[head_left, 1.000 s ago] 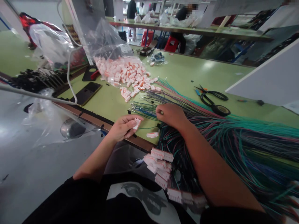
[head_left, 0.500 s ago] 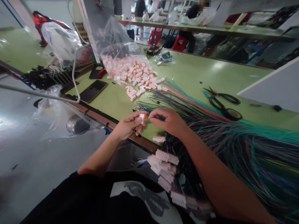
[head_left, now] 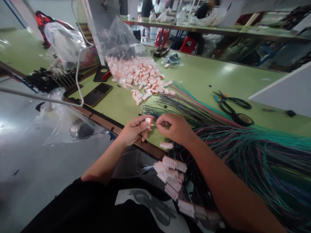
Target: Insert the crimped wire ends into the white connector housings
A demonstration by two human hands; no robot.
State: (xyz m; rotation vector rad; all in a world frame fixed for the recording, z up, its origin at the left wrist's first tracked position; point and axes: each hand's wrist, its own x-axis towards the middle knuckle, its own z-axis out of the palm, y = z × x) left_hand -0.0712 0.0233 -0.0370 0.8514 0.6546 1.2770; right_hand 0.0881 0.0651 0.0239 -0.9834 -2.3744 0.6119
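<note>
Between thumb and fingers, my left hand (head_left: 135,130) grips a small white-and-orange connector housing (head_left: 149,123) above the table's front edge. Close on its right is my right hand (head_left: 173,127), thumb and forefinger pinched together; a thin wire end seems to be there, but it is too fine to make out. Loose wires (head_left: 167,106) with stripped ends lie just beyond both hands. Below my right hand a single connector (head_left: 166,145) rests at the table edge. Several finished-looking connectors (head_left: 171,176) with dark wires hang over the edge near my lap.
A plastic bag (head_left: 119,42) spills a heap of connectors (head_left: 145,76) on the green table (head_left: 206,71). A phone (head_left: 97,94) lies left, scissors (head_left: 234,102) and black tape (head_left: 242,119) right. Green and dark wire bundles (head_left: 262,139) cover the right side. A metal rod (head_left: 43,97) crosses the left.
My right hand has shifted very slightly right, away from the connector, its fingers curled a little more. My left hand keeps its hold. The whole view has moved slightly.
</note>
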